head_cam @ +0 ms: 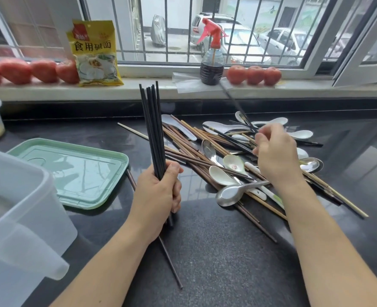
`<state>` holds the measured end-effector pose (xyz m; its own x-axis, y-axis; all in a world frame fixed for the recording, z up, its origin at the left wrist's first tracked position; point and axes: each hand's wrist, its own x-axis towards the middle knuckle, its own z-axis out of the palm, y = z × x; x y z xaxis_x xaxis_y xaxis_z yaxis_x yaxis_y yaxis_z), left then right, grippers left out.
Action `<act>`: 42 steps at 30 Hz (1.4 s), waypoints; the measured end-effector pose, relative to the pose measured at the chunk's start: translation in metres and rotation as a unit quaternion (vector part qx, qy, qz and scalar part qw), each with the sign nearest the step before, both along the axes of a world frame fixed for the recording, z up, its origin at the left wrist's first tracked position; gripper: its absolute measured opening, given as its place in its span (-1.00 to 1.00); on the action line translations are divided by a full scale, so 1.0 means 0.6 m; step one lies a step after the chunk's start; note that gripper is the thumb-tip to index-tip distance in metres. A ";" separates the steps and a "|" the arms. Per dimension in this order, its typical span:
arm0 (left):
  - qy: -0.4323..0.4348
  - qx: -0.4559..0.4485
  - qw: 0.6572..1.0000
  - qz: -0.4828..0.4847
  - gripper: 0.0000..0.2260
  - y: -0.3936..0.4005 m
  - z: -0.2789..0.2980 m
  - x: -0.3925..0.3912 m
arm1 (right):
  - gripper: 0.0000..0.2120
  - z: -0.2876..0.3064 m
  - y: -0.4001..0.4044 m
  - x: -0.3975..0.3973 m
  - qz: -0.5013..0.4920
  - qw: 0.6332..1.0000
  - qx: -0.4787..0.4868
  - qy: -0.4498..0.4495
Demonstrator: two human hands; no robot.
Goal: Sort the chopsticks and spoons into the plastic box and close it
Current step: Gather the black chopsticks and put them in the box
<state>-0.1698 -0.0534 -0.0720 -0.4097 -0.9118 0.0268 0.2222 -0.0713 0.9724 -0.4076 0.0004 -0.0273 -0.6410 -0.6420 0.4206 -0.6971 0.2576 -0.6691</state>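
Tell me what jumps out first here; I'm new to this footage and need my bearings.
The tangled heap of chopsticks and spoons on the dark counter, right of centre. The left hand grips an upright bundle of black chopsticks, while the right hand pinches another black chopstick above the heap. A green lid lies at left beside the clear plastic box.

2 bare forearms and hands, left [158, 191] and right [276, 156]; no sleeves visible.

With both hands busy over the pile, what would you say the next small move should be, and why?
Probably bring the black chopstick lifted by the right hand across into the upright bundle in the left hand's grip: it matches those dark sticks, and the box stands open beside its lid.
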 end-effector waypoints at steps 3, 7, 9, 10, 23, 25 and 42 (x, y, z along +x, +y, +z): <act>-0.007 0.001 1.000 -0.003 -0.83 0.000 -0.001 -0.001 | -0.74 0.023 0.007 0.046 0.109 0.984 -0.118 -0.078; -0.001 0.001 1.000 0.000 -0.83 0.000 -0.002 -0.001 | -0.73 0.036 0.012 0.076 0.215 0.934 -0.170 -0.231; 0.004 -0.001 1.000 -0.003 -0.83 0.000 -0.002 -0.001 | -0.80 0.039 0.015 0.081 0.222 0.928 -0.189 -0.232; 0.005 -0.003 1.000 -0.005 -0.84 0.000 -0.002 -0.001 | -0.83 0.039 0.015 0.082 0.213 0.936 -0.195 -0.202; -0.005 -0.164 0.985 -0.057 -0.78 0.012 0.000 -0.005 | -0.72 0.014 0.002 0.168 0.302 0.931 -0.038 -0.203; -0.016 -0.175 0.982 -0.072 -0.86 0.012 0.000 -0.007 | -0.69 0.008 -0.002 0.172 0.309 0.921 -0.045 -0.232; -0.082 -0.205 0.975 -0.012 -0.85 -0.006 -0.013 -0.006 | -0.84 -0.020 0.022 -0.065 -0.149 0.937 0.301 0.099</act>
<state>-0.1734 -0.0570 -0.0797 -0.4608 -0.8278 0.3200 0.0650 0.3281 0.9424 -0.4469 0.0134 -0.0394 -0.7768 -0.6065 0.1693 -0.6297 0.7495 -0.2043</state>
